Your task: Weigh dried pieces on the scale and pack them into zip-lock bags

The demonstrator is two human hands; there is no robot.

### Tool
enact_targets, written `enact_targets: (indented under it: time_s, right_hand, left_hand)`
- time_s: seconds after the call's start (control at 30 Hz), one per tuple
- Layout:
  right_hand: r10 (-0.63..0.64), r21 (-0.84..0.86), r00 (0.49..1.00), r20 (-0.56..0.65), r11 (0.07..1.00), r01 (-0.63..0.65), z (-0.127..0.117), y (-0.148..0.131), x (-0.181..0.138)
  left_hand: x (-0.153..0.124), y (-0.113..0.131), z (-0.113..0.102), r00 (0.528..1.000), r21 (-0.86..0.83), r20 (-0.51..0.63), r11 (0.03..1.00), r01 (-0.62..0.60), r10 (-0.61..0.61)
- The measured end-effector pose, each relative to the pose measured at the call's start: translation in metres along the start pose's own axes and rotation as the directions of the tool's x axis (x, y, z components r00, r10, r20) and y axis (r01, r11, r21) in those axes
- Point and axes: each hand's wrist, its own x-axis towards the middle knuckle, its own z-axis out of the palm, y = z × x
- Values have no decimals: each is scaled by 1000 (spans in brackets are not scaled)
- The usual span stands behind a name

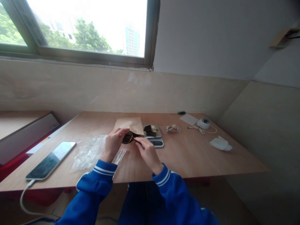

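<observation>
Near the middle of the wooden table, a brown paper bag is lying with its mouth facing the person, dark pieces showing there; the left hand is gripping the bag's edge, thumb and fingers pinched on the paper; the right hand is reaching its fingertips to the dark pieces from the other side, spacing narrow; cannot tell whether it is pinching a piece or the paper; a digital scale is sitting just right of the bag, carrying a dark clump and a pale lump; clear plastic packaging is holding pale chunks just beyond; crumpled clear plastic is lying left of the left hand; a phone is resting farther left, white cable plugged in.
</observation>
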Motion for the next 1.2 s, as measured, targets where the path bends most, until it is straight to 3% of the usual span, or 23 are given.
enact_targets:
  time_s: [0.13,0.27,0.53,0.7,0.9,1.2]
  right_hand:
    - [99,17,984,-151,995,-98,-29,17,-3]
    - [187,-91,949,-254,972,-216,-54,58,-8]
    - [153,-376,981,-120,908,-188,-60,117,-10]
    - [137,-489,988,-72,858,-155,-49,135,-4]
    - [129,-456,988,-81,877,-152,-44,146,-7]
    - [176,-352,969,-175,908,-229,-69,146,-21]
  left_hand:
    - [2,-9,-2,999,22,-39,999,28,-27]
    - [-6,-20,6,997,70,-75,997,19,-14]
    - [-36,-47,38,977,168,-202,985,-27,61]
    - [-43,-53,46,984,179,-146,981,-77,104]
    - [-44,-54,47,989,186,-107,979,-83,104]
    - [-46,-56,48,989,188,-98,978,-95,115]
